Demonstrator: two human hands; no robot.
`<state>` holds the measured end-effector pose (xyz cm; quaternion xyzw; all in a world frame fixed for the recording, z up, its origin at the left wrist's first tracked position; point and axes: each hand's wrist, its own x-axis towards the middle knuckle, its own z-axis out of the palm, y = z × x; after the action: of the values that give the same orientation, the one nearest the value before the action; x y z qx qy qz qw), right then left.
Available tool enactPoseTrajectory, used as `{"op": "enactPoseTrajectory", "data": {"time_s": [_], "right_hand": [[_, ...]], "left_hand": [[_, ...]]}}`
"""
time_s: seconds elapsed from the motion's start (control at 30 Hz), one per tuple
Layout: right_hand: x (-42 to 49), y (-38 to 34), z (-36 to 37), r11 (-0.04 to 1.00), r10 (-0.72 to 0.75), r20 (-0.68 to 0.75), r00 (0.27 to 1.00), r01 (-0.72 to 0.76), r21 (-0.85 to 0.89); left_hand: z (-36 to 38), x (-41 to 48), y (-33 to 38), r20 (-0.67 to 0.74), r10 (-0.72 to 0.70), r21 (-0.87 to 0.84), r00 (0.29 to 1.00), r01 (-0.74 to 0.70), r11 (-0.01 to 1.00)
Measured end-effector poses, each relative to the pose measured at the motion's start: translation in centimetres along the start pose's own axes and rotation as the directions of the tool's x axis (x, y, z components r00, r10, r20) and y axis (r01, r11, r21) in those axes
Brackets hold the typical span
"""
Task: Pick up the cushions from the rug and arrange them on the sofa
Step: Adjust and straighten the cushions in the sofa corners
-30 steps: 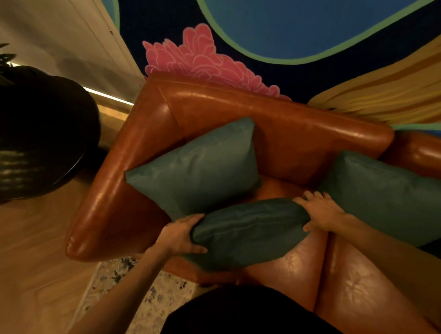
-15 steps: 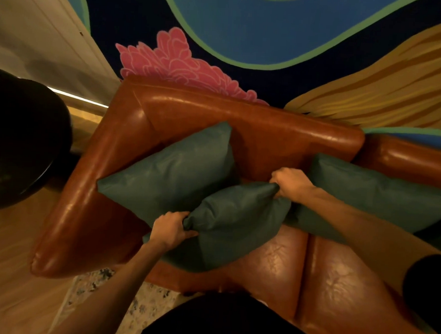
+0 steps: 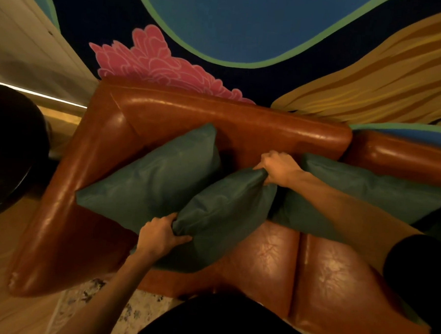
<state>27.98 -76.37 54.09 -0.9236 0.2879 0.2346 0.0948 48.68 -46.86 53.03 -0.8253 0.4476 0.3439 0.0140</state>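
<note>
Left hand (image 3: 159, 236) and right hand (image 3: 278, 168) grip the middle cushion (image 3: 224, 213) at 8 and 2 o'clock; I judge left cushion (image 3: 157, 173) and right cushion (image 3: 366, 192) placed on the sofa (image 3: 217, 113), this one unsettled.

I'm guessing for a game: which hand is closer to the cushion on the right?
Right. The right hand grips the top corner of the middle cushion, just beside the right-side cushion. The left hand grips the lower corner, on the far side from it.

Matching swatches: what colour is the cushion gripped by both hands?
The plain fabric cushion is dark teal-green, seen best in the head view.
</note>
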Motion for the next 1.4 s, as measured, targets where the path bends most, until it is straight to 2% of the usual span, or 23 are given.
{"op": "enactPoseTrajectory", "data": {"time_s": [0.17, 0.3, 0.37, 0.43, 0.5, 0.63, 0.7, 0.77, 0.83, 0.9, 0.97, 1.0, 1.07, 1.13, 1.2, 1.33, 1.4], "right_hand": [[-0.8, 3.5, 1.2, 0.994, 0.109, 0.121, 0.987, -0.107, -0.024], [-0.6, 3.6, 2.0, 0.973, 0.224, 0.15, 0.963, -0.212, -0.092], [0.3, 1.4, 2.1, 0.968, 0.199, 0.122, 0.972, -0.176, -0.18], [0.6, -0.7, 2.9, 0.979, 0.073, 0.085, 0.994, -0.056, -0.194], [0.7, -1.4, 4.0, 0.988, 0.004, 0.114, 0.993, 0.014, -0.155], [1.9, -1.1, 4.1, 0.993, 0.044, 0.188, 0.981, -0.022, -0.119], [3.1, -1.4, 2.8, 0.997, 0.063, 0.242, 0.968, -0.051, -0.058], [4.4, -1.9, 1.1, 0.98, 0.051, 0.238, 0.97, -0.095, 0.176], [6.1, -3.1, -0.4, 0.841, 0.063, 0.171, 0.983, -0.145, 0.522], [7.9, -4.7, -1.7, 0.578, 0.178, 0.171, 0.969, -0.244, 0.779], [9.6, -6.5, -2.6, 0.269, 0.253, 0.285, 0.924, -0.35, 0.897], [10.4, -7.2, -3.0, 0.169, 0.262, 0.331, 0.907, -0.38, 0.909], [11.9, -8.7, -3.5, 0.106, 0.275, 0.371, 0.887, -0.412, 0.905], [13.2, -9.8, -3.1, 0.075, 0.291, 0.392, 0.873, -0.43, 0.9], [14.6, -10.4, -2.5, 0.089, 0.358, 0.344, 0.868, -0.399, 0.913], [16.3, -9.8, -2.2, 0.315, 0.496, 0.167, 0.852, -0.356, 0.88], [16.4, -9.7, -2.1, 0.376, 0.511, 0.094, 0.855, -0.32, 0.87]], "left_hand": [[2.4, 2.7, 3.6, 0.038, 0.015, -0.009, 0.999, -0.015, 1.0], [1.9, 5.7, 4.2, 0.067, 0.016, 0.003, 0.998, -0.016, 1.0], [1.5, 6.5, 3.2, 0.068, -0.011, -0.024, 0.998, 0.012, 1.0], [1.6, 6.8, 2.5, 0.064, -0.022, -0.033, 0.998, 0.024, 0.999], [1.7, 6.9, 2.1, 0.08, 0.004, -0.049, 0.997, 0.0, 0.999], [0.6, 6.7, 0.3, 0.115, 0.084, -0.133, 0.99, -0.069, 0.989], [-1.0, 6.4, -1.5, 0.056, 0.102, -0.175, 0.993, -0.091, 0.98], [-2.8, 6.0, -4.1, -0.09, 0.053, -0.283, 0.995, -0.076, 0.956], [-4.8, 6.0, -7.3, -0.29, -0.036, -0.34, 0.956, -0.068, 0.938], [-6.5, 6.3, -10.5, -0.443, -0.119, -0.312, 0.889, -0.028, 0.95], [-7.4, 6.7, -13.6, -0.466, -0.226, -0.263, 0.856, 0.11, 0.959], [-7.5, 6.7, -14.6, -0.426, -0.294, -0.274, 0.856, 0.187, 0.943], [-7.1, 6.6, -16.5, -0.334, -0.363, -0.322, 0.87, 0.257, 0.911], [-6.2, 6.4, -17.2, -0.311, -0.342, -0.29, 0.887, 0.255, 0.923], [-5.7, 6.3, -17.5, -0.329, -0.331, -0.238, 0.884, 0.261, 0.936], [-6.0, 5.8, -17.8, -0.396, -0.304, -0.22, 0.866, 0.232, 0.947], [-6.5, 5.6, -18.1, -0.421, -0.296, -0.218, 0.857, 0.221, 0.951]]}}
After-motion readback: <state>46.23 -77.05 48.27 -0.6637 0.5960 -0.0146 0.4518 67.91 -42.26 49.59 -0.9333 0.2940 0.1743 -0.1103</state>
